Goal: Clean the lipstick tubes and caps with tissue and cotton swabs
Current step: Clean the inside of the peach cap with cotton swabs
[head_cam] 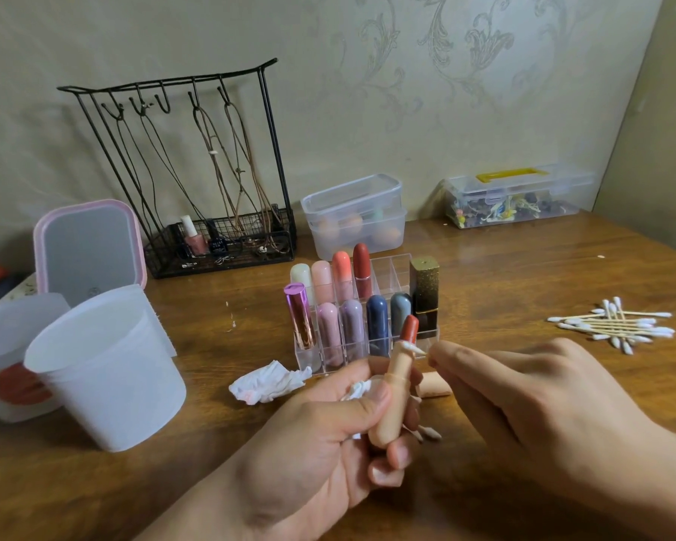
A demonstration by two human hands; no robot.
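The left hand (328,435) grips the uncapped peach plastic lipstick tube (393,396) at table centre; the right hand (523,400) at 3 o'clock pinches a white cotton swab (414,348) against its rim. Pressing sideways risks gouging the red bullet (409,328).

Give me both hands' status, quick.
Left hand: grips the uncapped peach lipstick tube.
Right hand: pinches a cotton swab at the tube's rim.

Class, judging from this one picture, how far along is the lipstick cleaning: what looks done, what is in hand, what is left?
Done: a crumpled tissue and a used cotton swab lie on the table.
In hand: the left hand grips an open peach lipstick tube; the right hand works a swab tip at its neck.
Left: its cap, plus the lipsticks in the organizer, state unclear.
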